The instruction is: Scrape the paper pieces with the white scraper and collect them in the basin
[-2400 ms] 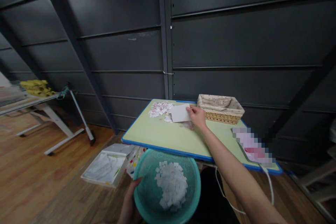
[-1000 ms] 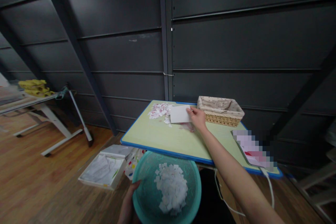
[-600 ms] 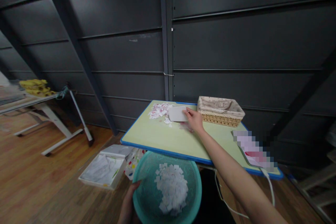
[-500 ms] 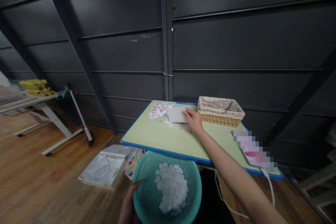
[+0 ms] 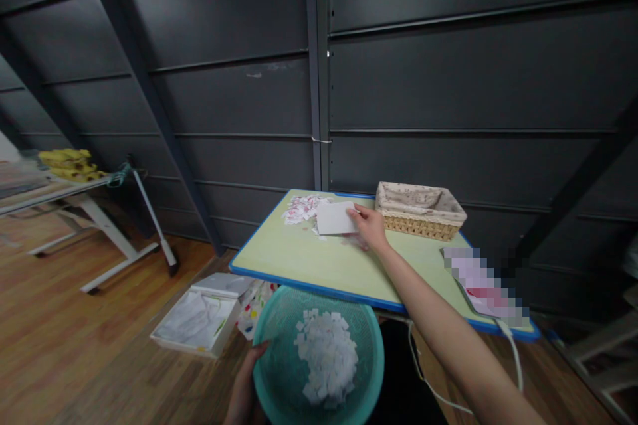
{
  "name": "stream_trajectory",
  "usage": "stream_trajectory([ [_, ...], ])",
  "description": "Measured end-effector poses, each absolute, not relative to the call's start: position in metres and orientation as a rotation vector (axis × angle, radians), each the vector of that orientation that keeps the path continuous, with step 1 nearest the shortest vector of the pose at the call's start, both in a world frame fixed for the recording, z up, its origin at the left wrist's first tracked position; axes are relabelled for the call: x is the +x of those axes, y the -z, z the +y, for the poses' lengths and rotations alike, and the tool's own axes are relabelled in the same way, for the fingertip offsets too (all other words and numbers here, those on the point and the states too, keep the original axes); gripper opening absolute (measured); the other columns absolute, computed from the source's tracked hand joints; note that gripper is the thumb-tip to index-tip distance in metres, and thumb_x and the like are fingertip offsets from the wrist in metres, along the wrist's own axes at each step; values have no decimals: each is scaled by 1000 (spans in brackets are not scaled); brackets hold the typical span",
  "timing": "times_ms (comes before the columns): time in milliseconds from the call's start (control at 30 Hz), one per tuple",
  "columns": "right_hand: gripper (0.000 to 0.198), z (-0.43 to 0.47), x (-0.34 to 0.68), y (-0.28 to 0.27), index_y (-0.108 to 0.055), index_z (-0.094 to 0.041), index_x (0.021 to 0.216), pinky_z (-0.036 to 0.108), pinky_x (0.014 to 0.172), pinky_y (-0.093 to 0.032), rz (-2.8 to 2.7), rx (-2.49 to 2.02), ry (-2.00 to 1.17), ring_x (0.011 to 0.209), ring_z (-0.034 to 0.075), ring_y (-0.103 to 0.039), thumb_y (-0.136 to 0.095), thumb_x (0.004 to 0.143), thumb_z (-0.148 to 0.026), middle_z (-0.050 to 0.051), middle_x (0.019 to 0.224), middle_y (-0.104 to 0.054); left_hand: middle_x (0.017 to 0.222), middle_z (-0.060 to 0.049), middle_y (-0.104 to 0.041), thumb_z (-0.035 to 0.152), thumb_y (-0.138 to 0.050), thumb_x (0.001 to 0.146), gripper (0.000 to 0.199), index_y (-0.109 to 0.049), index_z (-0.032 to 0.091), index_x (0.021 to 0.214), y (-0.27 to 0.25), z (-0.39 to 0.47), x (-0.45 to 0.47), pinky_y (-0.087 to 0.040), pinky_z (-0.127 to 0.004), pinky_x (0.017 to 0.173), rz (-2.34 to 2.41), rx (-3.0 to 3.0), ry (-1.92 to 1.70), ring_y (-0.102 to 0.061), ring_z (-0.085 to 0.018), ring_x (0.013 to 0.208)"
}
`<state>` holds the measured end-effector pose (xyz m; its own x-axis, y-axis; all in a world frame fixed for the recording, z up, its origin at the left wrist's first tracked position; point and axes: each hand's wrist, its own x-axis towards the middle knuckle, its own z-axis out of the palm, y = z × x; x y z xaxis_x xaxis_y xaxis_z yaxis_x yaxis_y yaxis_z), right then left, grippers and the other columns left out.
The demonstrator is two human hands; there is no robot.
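Note:
My left hand (image 5: pixel 248 372) grips the rim of a teal plastic basket (image 5: pixel 272 345), its thumb over the edge. Inside the basket lies a heap of small white paper pieces (image 5: pixel 326 358). Over the low table, my right hand (image 5: pixel 367 222) pinches the right end of a flat white card (image 5: pixel 335 218). Just left of and behind the card is a pile of printed paper scraps (image 5: pixel 303 209) with pink marks. The card hides part of this pile, and a few scraps show below it.
A lined wicker basket (image 5: pixel 421 219) sits at the back right of the yellow-green table (image 5: pixel 299 262). Near the right edge lies a phone-like device (image 5: pixel 486 285), blurred out, with a white cable (image 5: pixel 516 355). An open white box (image 5: pixel 199 322) is on the floor at left.
The card in my right hand has shifted slightly left and tilted a little. My left hand keeps its hold on the teal basket.

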<state>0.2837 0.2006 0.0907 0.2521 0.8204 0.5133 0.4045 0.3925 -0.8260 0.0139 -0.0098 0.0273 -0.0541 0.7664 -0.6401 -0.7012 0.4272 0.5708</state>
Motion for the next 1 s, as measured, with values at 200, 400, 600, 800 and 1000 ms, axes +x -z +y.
stream_trajectory([
  [200, 48, 202, 285, -90, -73, -12, 105, 36, 70, -54, -1377, -1215, -402, 82, 27, -69, -57, 78, -49, 12, 99, -73, 104, -17, -77, 26, -67, 73, 71, -45, 5, 137, -30, -11, 14, -49, -49, 97, 1122, 46, -1179, -63, -36, 111],
  [400, 50, 201, 290, -94, -73, -11, 104, 35, 66, -53, -1349, -1242, -355, 78, 27, -69, -56, 78, -51, 12, 94, -74, 109, -11, -76, 19, -66, 73, 76, -38, 20, 143, -34, -12, 16, -48, -51, 97, 1080, 75, -1251, -66, -35, 105],
  [600, 42, 196, 286, -96, -75, -16, 101, 36, 70, -54, -1447, -1224, -353, 82, 28, -70, -57, 80, -47, 10, 95, -74, 107, -14, -76, 20, -66, 72, 79, -35, 15, 144, -31, -10, 17, -48, -53, 96, 1104, 46, -1236, -66, -36, 104],
  [800, 45, 198, 284, -95, -76, -13, 98, 37, 69, -54, -1448, -1191, -444, 81, 28, -70, -61, 75, -50, 12, 94, -74, 99, -16, -78, 22, -64, 75, 68, -44, 7, 137, -28, -11, 16, -47, -51, 98, 1093, 46, -1199, -66, -35, 105],
  [1000, 47, 198, 287, -96, -75, -10, 99, 36, 67, -53, -1402, -1225, -421, 77, 28, -69, -60, 74, -48, 13, 91, -74, 96, -10, -79, 17, -65, 73, 72, -41, 15, 141, -32, -12, 18, -46, -51, 100, 1099, 104, -1263, -68, -34, 103],
])
